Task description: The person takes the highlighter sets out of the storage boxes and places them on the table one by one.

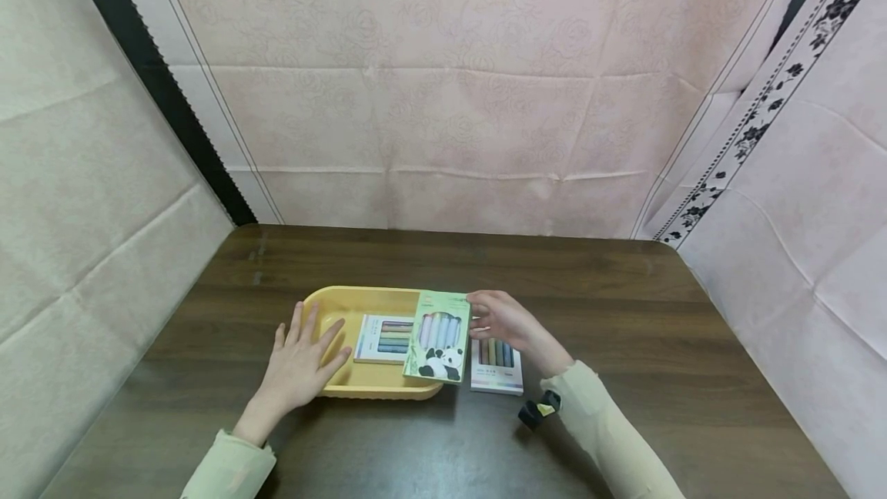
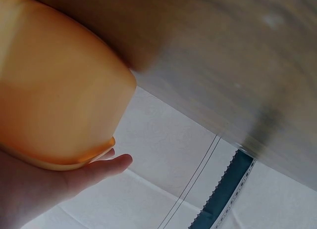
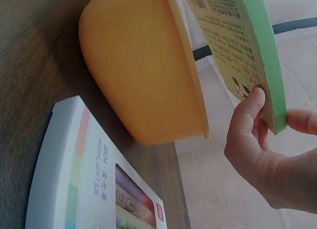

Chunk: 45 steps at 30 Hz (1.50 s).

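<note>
My right hand [image 1: 509, 322] pinches the right edge of a green box of pens [image 1: 438, 337] with a panda on its front. The right wrist view shows thumb and fingers at a corner of the box, its printed back facing that camera. It is held over the right end of a yellow tray [image 1: 360, 300]. Inside the tray lies a white box of coloured pens [image 1: 370, 341], partly covered by the green one. With fingers spread, my left hand [image 1: 298, 364] rests on the tray's left rim. A white highlighter box [image 3: 94, 174] lies on the table beside the tray, under my right hand.
The brown wooden table [image 1: 624, 306] carries everything. Pale patterned cloth [image 1: 450, 122] hangs behind it and along both sides. A small black object with a yellow mark [image 1: 539, 410] is at the right wrist.
</note>
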Tool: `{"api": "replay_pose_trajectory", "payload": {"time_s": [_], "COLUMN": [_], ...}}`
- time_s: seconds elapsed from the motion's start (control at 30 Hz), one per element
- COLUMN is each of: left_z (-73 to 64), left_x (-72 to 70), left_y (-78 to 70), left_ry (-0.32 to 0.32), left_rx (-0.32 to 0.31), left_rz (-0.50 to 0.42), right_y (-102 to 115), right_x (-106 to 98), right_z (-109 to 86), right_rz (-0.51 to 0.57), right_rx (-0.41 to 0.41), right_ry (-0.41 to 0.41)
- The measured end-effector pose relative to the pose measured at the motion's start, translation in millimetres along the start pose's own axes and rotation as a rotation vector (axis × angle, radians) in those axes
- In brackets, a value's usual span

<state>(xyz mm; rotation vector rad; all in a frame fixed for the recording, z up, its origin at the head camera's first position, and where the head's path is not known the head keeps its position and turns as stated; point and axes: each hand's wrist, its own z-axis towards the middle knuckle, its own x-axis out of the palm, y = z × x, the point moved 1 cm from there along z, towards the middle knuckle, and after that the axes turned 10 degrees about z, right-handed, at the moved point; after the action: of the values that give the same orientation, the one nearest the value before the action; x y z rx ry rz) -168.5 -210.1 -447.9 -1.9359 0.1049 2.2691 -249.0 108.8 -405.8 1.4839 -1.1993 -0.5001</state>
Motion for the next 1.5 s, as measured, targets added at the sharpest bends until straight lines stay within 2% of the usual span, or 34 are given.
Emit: {"api": "replay_pose_trajectory", "payload": {"time_s": [0.8, 1.1, 1.5], "left_z": [-2.5, -2.7, -1.7], "left_x": [-1.4, -1.5, -2.2], "left_y": [0.9, 1.0, -1.3], "left_ry": [0.007, 0.012, 0.015], "left_rx": [-0.003, -0.007, -0.004], "left_rz": [-0.007, -0.011, -0.014], "right_y": [-2, -3, -7], "right_x": [-23, -31, -42], "right_z": [-11.5, -14.8, -20.8], "right_rz": [-0.064, -0.045, -0.021], "right_rx": [-0.028, -0.005, -0.011], "right_ry": [-0.031, -0.075, -0.034]}}
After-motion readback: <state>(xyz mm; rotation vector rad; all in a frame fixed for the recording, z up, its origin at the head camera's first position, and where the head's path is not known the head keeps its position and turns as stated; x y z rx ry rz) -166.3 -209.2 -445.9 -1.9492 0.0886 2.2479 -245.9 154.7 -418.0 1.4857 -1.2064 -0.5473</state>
